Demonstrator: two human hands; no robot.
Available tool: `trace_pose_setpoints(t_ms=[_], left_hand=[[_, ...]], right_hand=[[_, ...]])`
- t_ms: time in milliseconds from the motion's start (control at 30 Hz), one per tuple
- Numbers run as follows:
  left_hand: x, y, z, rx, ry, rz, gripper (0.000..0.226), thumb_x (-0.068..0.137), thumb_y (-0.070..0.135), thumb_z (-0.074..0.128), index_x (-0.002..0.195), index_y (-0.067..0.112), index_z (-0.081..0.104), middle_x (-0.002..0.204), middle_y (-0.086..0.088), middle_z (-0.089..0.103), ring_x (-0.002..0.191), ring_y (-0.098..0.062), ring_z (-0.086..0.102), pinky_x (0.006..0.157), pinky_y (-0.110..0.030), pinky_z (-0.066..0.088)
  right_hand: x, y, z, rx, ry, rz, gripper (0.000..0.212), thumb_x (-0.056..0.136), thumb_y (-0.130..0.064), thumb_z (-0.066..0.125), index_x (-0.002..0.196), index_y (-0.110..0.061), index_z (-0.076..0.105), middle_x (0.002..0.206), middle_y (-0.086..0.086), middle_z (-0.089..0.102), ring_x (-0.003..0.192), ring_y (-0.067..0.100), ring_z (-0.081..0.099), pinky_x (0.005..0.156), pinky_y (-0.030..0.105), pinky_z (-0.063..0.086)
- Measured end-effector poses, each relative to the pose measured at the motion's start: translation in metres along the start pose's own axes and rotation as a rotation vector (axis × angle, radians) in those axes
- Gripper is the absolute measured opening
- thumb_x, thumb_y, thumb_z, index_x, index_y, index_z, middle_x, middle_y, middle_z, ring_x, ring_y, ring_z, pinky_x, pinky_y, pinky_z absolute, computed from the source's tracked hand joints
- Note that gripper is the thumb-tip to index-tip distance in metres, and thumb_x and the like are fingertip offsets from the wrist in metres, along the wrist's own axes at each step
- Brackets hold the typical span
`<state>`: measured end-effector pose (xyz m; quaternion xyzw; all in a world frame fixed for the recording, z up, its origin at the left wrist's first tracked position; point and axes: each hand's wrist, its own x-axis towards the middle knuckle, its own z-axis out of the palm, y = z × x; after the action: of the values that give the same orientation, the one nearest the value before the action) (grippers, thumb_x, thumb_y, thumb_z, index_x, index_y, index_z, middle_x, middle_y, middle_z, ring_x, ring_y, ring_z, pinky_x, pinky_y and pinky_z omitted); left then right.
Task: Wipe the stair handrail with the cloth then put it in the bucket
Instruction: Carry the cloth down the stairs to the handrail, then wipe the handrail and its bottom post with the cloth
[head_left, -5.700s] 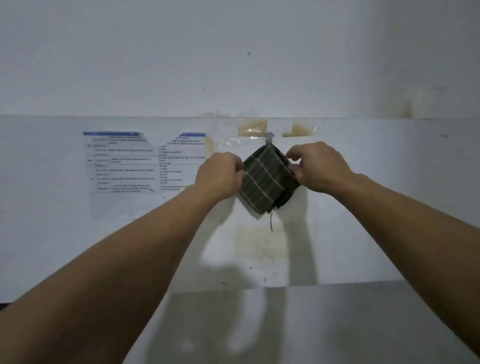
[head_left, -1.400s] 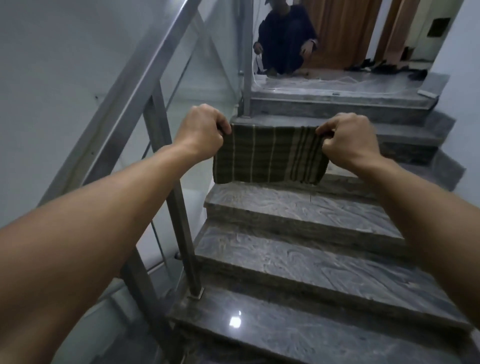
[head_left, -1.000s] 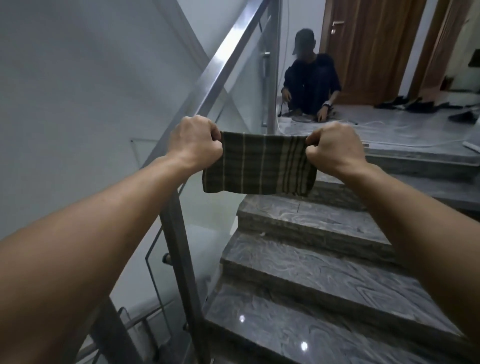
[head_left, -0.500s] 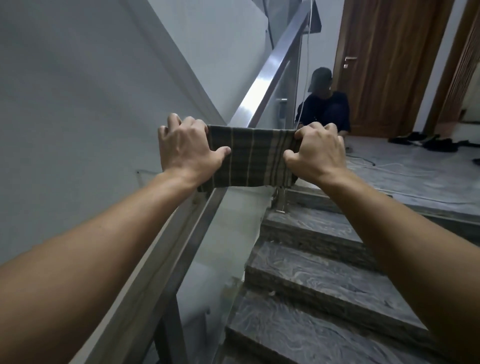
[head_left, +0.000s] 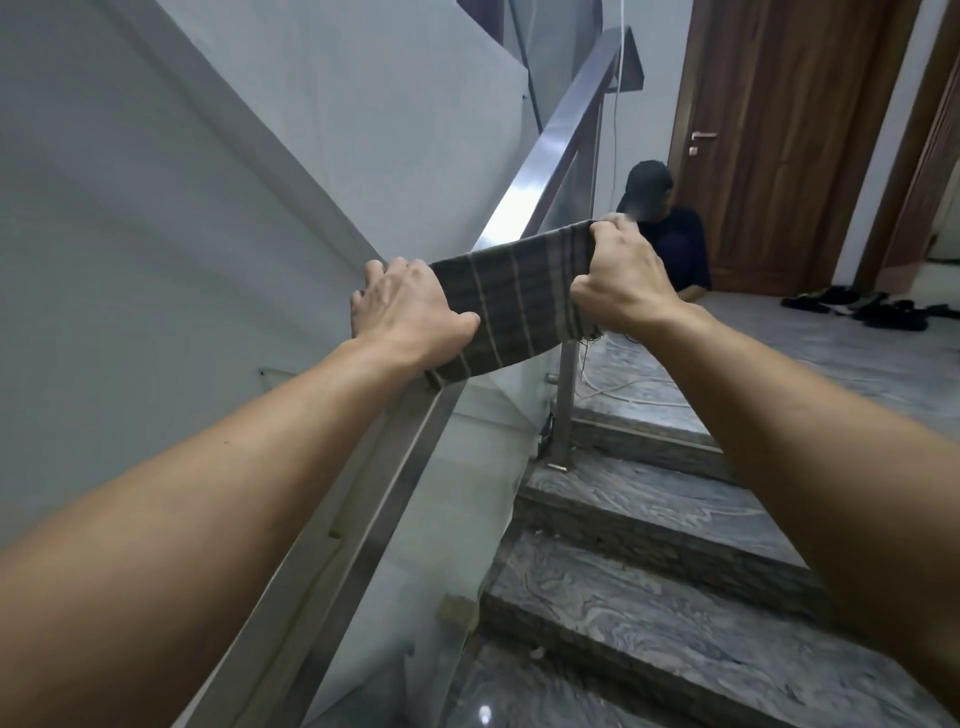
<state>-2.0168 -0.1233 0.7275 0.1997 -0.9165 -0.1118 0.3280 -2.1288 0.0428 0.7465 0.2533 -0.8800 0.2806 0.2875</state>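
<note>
A dark green cloth with pale stripes (head_left: 511, 306) lies stretched over the steel stair handrail (head_left: 545, 150), which climbs from the lower left toward the upper right. My left hand (head_left: 405, 306) grips the cloth's lower left end, fingers draped over the rail. My right hand (head_left: 621, 275) grips its upper right end, held a little above and to the right of the rail. The rail beneath the cloth is hidden. No bucket is in view.
Glass panels and a steel post (head_left: 566, 400) stand under the rail. Grey marble steps (head_left: 649, 530) rise to a landing where a person in dark clothes (head_left: 670, 239) sits by a wooden door (head_left: 779, 135). Shoes (head_left: 872, 306) and a white cable (head_left: 623, 389) lie there.
My view swung from a white wall to the stairs. Both hands carried the stretched cloth left and up, and it has come down onto the handrail.
</note>
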Motion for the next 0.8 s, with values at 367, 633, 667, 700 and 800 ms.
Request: trace_pose_setpoints(t_ms=[367,633,667,700,800], left_hand=[[0.094,0.054,0.030,0.059,0.014,-0.123,0.062,0.081,0.048,0.060,0.122,0.004,0.048,0.126,-0.014,0.048,0.124,-0.031,0.038,0.092,-0.043,0.041],[0.140,0.070,0.054,0.122,-0.025,-0.219,0.066,0.082,0.060,0.052,0.117,0.004,0.057,0.129,-0.015,0.048,0.124,-0.033,0.039,0.097,-0.043,0.037],[0.144,0.072,0.057,0.134,-0.034,-0.231,0.066,0.082,0.061,0.050,0.115,0.004,0.059,0.128,-0.015,0.048,0.125,-0.034,0.038,0.098,-0.043,0.036],[0.148,0.074,0.060,0.153,-0.041,-0.242,0.066,0.083,0.062,0.048,0.113,0.005,0.061,0.128,-0.015,0.048,0.124,-0.033,0.037,0.098,-0.043,0.035],[0.153,0.082,0.067,0.259,0.012,-0.225,0.065,0.082,0.063,0.046,0.109,0.006,0.063,0.124,-0.014,0.048,0.121,-0.032,0.036,0.096,-0.044,0.032]], right_hand=[[0.143,0.032,0.025,0.062,-0.065,-0.101,0.046,0.084,-0.006,0.051,0.129,-0.004,0.046,0.147,0.004,0.032,0.120,0.028,0.047,0.101,0.036,0.042],[0.218,0.030,0.054,-0.014,-0.186,-0.184,0.056,0.090,-0.029,0.057,0.135,-0.004,0.036,0.160,0.003,0.010,0.133,0.034,0.036,0.107,0.045,0.036],[0.224,0.030,0.058,-0.033,-0.219,-0.187,0.063,0.092,-0.031,0.055,0.142,-0.004,0.029,0.162,0.001,0.001,0.140,0.034,0.027,0.111,0.045,0.031],[0.228,0.030,0.062,-0.047,-0.253,-0.185,0.069,0.094,-0.033,0.051,0.148,-0.004,0.019,0.163,0.000,-0.008,0.145,0.034,0.017,0.115,0.046,0.026],[0.235,0.036,0.073,-0.095,-0.299,-0.214,0.070,0.099,-0.038,0.037,0.154,-0.008,0.006,0.162,0.000,-0.017,0.149,0.033,-0.001,0.118,0.049,0.012]])
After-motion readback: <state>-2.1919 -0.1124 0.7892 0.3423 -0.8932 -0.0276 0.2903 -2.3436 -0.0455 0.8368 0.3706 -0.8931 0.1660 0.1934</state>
